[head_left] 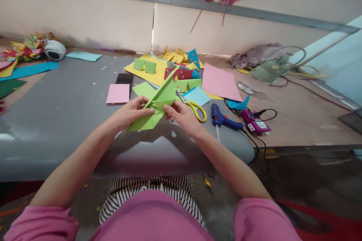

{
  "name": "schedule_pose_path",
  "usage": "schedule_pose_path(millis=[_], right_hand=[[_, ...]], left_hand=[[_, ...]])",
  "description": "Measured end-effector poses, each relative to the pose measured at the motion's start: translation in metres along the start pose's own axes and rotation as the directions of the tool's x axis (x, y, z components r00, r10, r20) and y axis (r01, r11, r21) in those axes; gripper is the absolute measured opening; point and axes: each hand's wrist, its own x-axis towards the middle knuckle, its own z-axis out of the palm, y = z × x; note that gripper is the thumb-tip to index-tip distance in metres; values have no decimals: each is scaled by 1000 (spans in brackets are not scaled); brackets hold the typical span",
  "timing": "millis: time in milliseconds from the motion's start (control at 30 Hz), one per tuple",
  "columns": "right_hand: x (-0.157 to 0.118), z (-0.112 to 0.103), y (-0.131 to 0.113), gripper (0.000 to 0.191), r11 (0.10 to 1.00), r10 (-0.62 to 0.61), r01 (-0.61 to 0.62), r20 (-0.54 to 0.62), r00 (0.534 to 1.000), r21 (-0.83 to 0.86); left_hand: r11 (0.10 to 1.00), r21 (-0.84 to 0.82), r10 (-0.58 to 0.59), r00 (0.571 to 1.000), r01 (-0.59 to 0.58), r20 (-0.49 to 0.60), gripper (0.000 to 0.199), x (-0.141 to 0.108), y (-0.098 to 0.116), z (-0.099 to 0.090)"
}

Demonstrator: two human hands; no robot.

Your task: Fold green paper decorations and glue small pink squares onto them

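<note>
A folded light-green paper [161,99] is held above the front part of the grey table, its long pointed flap rising up and to the right. My left hand [135,112] pinches its left side, thumb on top. At its right edge, my right hand [181,115] grips the paper between thumb and fingers. Yellow-handled scissors [200,111] lie just beyond my right hand. Behind the held paper are a flat green sheet [144,89] and a light-blue sheet [198,96]. A pink square [118,93] rests partly over a dark phone [125,79] to the left.
A blue glue gun [226,118] and purple power strip [256,122] with cables lie right. Behind are dotted paper pieces [177,58] and a pink sheet [220,82]. A white round device [55,49] stands far left; a green object [271,68] sits back right.
</note>
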Motion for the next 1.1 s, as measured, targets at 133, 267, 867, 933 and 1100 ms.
schedule_pose_path(millis=[133,267,867,933,1100], right_hand=[[1,1,-1,39,999,-29,31,-55,998,30],[-3,-1,-1,36,1000,-10,11,-29,1000,21],[-24,-17,11,33,506,-573,419,69,816,-754],[-24,-17,15,23,288,-622,423,168,765,-859],[-20,-17,25,25,-67,-625,476,409,665,-877]], left_hand=[[996,73,49,998,-51,35,43,-5,1,3],[992,126,5,1000,-3,-17,46,-4,4,1],[972,224,-78,997,77,-5,43,3,-1,-7],[961,258,-106,994,97,19,47,2,-2,-6],[922,376,-127,990,95,60,49,1,-6,-6]])
